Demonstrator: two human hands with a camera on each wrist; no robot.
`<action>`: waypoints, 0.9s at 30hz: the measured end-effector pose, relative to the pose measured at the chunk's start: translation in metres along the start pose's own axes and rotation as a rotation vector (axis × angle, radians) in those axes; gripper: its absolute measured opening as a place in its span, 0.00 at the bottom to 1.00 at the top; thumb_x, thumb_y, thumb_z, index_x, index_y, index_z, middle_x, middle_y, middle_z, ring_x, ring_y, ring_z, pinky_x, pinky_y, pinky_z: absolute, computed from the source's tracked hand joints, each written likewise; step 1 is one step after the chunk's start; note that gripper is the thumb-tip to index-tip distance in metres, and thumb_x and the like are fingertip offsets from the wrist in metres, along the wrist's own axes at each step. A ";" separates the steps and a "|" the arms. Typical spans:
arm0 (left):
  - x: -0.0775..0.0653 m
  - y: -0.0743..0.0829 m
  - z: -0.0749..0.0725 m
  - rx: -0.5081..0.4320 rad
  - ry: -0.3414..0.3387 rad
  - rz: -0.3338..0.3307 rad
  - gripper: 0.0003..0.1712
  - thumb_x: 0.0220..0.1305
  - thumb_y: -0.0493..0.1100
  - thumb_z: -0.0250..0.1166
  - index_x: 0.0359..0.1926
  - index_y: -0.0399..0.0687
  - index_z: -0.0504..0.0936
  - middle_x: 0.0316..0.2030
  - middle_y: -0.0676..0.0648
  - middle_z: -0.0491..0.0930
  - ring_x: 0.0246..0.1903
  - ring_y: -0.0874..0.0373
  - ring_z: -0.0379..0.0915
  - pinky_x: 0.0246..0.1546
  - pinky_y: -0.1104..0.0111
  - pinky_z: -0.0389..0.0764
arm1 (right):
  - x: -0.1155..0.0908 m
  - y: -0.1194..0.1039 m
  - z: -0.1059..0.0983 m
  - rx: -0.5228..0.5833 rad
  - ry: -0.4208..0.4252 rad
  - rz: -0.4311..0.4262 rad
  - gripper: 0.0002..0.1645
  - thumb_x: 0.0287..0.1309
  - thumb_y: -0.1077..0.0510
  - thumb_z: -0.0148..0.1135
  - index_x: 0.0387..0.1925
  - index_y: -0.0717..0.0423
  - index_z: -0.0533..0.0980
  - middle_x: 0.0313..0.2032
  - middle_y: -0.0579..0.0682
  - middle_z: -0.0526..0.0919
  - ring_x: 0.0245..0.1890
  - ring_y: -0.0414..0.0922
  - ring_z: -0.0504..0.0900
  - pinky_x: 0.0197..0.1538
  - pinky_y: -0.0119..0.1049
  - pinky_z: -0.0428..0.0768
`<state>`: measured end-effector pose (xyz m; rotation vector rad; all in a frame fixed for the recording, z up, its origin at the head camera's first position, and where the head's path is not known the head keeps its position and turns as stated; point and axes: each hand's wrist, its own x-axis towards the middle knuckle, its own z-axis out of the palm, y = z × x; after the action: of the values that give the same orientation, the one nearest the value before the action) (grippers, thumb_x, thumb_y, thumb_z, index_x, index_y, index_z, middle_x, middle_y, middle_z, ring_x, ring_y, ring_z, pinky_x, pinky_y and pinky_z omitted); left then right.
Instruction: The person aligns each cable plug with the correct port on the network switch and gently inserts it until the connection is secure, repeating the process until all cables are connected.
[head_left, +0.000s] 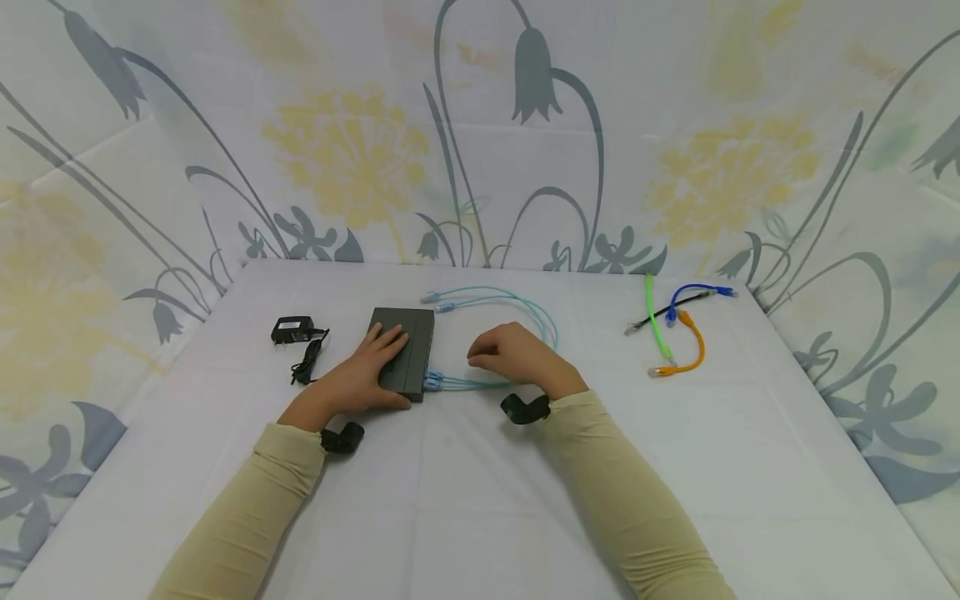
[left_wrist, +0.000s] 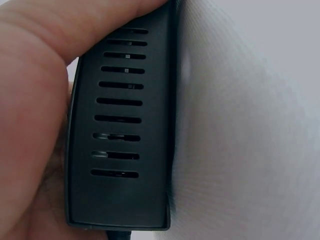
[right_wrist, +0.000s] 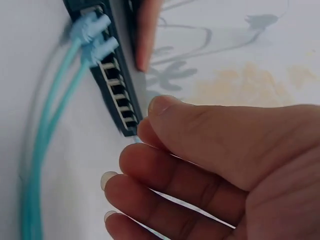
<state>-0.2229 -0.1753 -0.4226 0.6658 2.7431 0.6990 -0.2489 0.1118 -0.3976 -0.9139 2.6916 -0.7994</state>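
A dark network switch (head_left: 416, 367) lies flat on the table. Across its top rest the spread fingers of my left hand (head_left: 363, 379), the thumb along its near, vented side (left_wrist: 117, 110). Two light-blue network cables (right_wrist: 37, 150) have plugs seated side by side in ports at the near end of the switch's right side; several bare ports (right_wrist: 120, 95) follow. Their other plugs (head_left: 444, 307) lie loose beyond the switch. Just right of the switch, over the cable loop, my right hand (head_left: 517, 354) hovers with loosely curled fingers, thumb tip close to the forefinger, holding nothing.
A black power adapter (head_left: 292, 330) and its bundled cord (head_left: 306, 367) lie left of the switch. At the far right are short patch cables: green (head_left: 656, 321), blue (head_left: 697, 287), black (head_left: 645, 322) and orange (head_left: 701, 346). Patterned cloth walls (head_left: 480, 167) surround the table.
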 end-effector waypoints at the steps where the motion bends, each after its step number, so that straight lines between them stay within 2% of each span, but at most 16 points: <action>1: 0.000 0.000 0.000 -0.003 -0.004 -0.003 0.63 0.49 0.60 0.75 0.77 0.48 0.47 0.78 0.45 0.39 0.76 0.40 0.21 0.70 0.40 0.51 | -0.002 0.001 -0.002 0.008 -0.001 0.011 0.12 0.65 0.53 0.61 0.43 0.51 0.85 0.41 0.43 0.87 0.39 0.39 0.81 0.44 0.35 0.78; 6: 0.000 0.000 0.000 -0.004 -0.013 -0.001 0.64 0.49 0.60 0.75 0.77 0.46 0.47 0.78 0.44 0.39 0.76 0.39 0.21 0.69 0.39 0.50 | -0.009 0.007 -0.015 0.046 -0.008 0.064 0.13 0.65 0.51 0.60 0.45 0.51 0.85 0.42 0.44 0.87 0.41 0.41 0.81 0.45 0.37 0.79; 15: 0.000 -0.001 -0.001 -0.006 -0.005 0.008 0.63 0.49 0.59 0.75 0.77 0.45 0.48 0.77 0.43 0.39 0.75 0.38 0.22 0.69 0.39 0.49 | -0.023 0.021 -0.039 0.085 0.006 0.194 0.16 0.65 0.48 0.60 0.48 0.50 0.83 0.50 0.45 0.84 0.51 0.46 0.80 0.54 0.44 0.78; 27: 0.003 -0.004 0.001 0.005 -0.003 0.015 0.64 0.49 0.61 0.74 0.77 0.45 0.47 0.77 0.43 0.39 0.75 0.38 0.21 0.69 0.38 0.49 | -0.043 0.048 -0.065 0.085 0.055 0.275 0.18 0.66 0.49 0.59 0.51 0.54 0.82 0.50 0.50 0.84 0.53 0.51 0.80 0.56 0.49 0.77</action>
<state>-0.2265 -0.1769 -0.4260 0.6882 2.7410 0.6945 -0.2605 0.1980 -0.3689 -0.4942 2.7238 -0.8784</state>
